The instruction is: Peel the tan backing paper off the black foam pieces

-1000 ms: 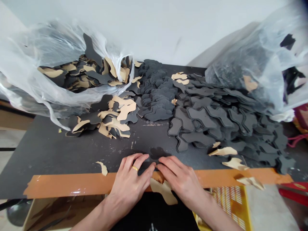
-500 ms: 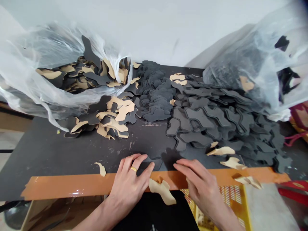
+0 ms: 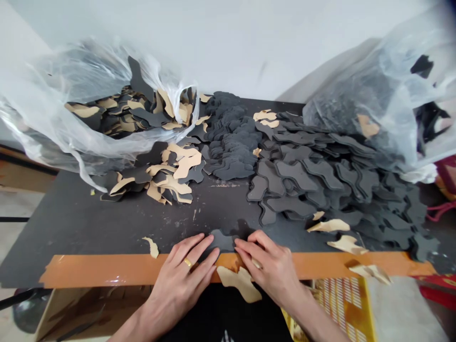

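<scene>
A dark grey, wavy-edged foam piece (image 3: 223, 241) lies flat near the table's front edge, between my two hands. My left hand (image 3: 187, 266), with a ring on one finger, has its thumb and fingertips closed on the piece's left end. At the right end, my right hand (image 3: 272, 266) pinches the piece with thumb and fingers. A bit of tan shows between the right hand's curled fingers; what it is I cannot make out. Just below the piece, a tan backing paper (image 3: 240, 283) hangs over the taped edge.
Dark foam pieces (image 3: 292, 175) heap at the right, beside an overlapping row (image 3: 231, 137) at the back middle. An open plastic bag (image 3: 117, 137) at left holds dark and tan pieces; more (image 3: 174, 171) lie before it. Another bag (image 3: 342, 95) stands back right. Tan scraps (image 3: 347, 243) dot the front.
My right hand has moved left and come onto the foam piece's right end. More of the piece shows now between my hands. The view has shifted slightly.
</scene>
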Motion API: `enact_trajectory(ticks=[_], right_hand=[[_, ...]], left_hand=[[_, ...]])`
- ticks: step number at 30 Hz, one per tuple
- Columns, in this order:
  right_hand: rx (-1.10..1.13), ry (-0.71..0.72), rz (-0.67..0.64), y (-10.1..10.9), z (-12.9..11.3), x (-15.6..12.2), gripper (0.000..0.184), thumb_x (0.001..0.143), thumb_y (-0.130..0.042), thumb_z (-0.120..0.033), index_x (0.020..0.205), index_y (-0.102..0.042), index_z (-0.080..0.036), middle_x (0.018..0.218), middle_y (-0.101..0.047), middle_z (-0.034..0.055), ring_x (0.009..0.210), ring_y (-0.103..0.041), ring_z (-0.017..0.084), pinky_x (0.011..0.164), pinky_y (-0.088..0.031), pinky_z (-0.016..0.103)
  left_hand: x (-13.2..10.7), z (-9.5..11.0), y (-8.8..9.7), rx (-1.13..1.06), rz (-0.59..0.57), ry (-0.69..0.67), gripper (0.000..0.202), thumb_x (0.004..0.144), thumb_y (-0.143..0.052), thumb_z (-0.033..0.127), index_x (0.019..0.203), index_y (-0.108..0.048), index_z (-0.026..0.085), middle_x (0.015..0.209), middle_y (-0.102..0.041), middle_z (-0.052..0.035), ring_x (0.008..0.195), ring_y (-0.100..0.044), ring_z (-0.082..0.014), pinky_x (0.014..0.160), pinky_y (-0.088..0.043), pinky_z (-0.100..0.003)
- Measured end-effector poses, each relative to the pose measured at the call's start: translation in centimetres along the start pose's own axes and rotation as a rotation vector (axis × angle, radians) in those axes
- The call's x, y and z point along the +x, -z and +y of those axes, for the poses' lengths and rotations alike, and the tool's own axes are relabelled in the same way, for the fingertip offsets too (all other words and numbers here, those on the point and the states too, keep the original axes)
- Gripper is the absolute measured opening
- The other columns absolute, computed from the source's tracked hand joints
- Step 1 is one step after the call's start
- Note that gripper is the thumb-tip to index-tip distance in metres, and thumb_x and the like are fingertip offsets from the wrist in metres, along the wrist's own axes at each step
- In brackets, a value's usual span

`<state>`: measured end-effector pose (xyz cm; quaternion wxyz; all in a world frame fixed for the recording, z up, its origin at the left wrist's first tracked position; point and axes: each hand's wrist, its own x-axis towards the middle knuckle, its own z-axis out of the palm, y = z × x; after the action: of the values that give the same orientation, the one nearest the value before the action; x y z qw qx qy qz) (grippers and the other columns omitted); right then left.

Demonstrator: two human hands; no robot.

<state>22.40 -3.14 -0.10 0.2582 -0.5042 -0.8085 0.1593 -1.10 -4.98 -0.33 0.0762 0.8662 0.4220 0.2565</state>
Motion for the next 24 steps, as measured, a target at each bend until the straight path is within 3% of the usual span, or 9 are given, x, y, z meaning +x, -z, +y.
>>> enact_trajectory(ticks=[6, 11, 15, 20, 24], right_hand=[[0.081, -0.031, -0.011, 0.0, 0.0, 0.2, 0.017, 0.095, -0.058, -0.023, 0.101, -0.073, -0.021, 0.088, -0.063, 0.0034, 0.058, -0.058, 0.008, 0.054, -0.045, 0.020], [0.084, -0.028, 0.006, -0.3, -0.1, 0.6, 0.018, 0.096, -0.057, -0.027, 0.095, -0.073, -0.020, 0.088, -0.064, 0.0043, 0.060, -0.062, 0.009, 0.060, -0.051, 0.020], [0.043, -0.056, 0.001, -0.5, -0.3, 1.2, 0.022, 0.096, -0.055, -0.033, 0.085, -0.069, -0.020, 0.101, -0.065, 0.0066, 0.060, -0.064, 0.009, 0.056, -0.052, 0.021], [0.029, -0.055, -0.092, -0.7, -0.1, 1.2, 0.019, 0.099, -0.050, -0.035, 0.097, -0.064, -0.023, 0.107, -0.064, 0.0058, 0.067, -0.067, 0.012, 0.059, -0.054, 0.022], [0.099, -0.054, -0.141, -0.8, 0.0, 1.2, 0.014, 0.098, -0.052, -0.031, 0.102, -0.064, -0.025, 0.109, -0.062, 0.0051, 0.073, -0.067, 0.013, 0.066, -0.054, 0.023]], left_hand=[[-2.3, -0.2, 1.2, 0.002, 0.003, 0.077, 0.025, 0.090, -0.062, 0.010, 0.112, -0.069, 0.019, 0.119, -0.069, -0.0090, 0.116, -0.058, -0.0272, 0.093, -0.051, -0.043], [-1.8, 0.2, 1.5, -0.027, 0.050, 0.123, 0.018, 0.090, -0.062, 0.011, 0.105, -0.069, 0.019, 0.113, -0.071, -0.0080, 0.112, -0.059, -0.0248, 0.092, -0.052, -0.039], [-1.1, 0.5, 1.1, -0.113, 0.090, 0.215, 0.013, 0.090, -0.062, 0.011, 0.098, -0.066, 0.020, 0.103, -0.072, -0.0061, 0.099, -0.063, -0.0217, 0.086, -0.053, -0.037], [-0.7, 0.6, 0.7, -0.136, 0.066, 0.378, 0.017, 0.088, -0.061, 0.014, 0.104, -0.060, 0.020, 0.093, -0.070, -0.0049, 0.089, -0.062, -0.0214, 0.079, -0.053, -0.036], [-0.2, 1.0, 0.8, -0.164, 0.032, 0.399, 0.021, 0.086, -0.058, 0.011, 0.104, -0.058, 0.022, 0.095, -0.069, -0.0036, 0.087, -0.063, -0.0204, 0.077, -0.053, -0.035]])
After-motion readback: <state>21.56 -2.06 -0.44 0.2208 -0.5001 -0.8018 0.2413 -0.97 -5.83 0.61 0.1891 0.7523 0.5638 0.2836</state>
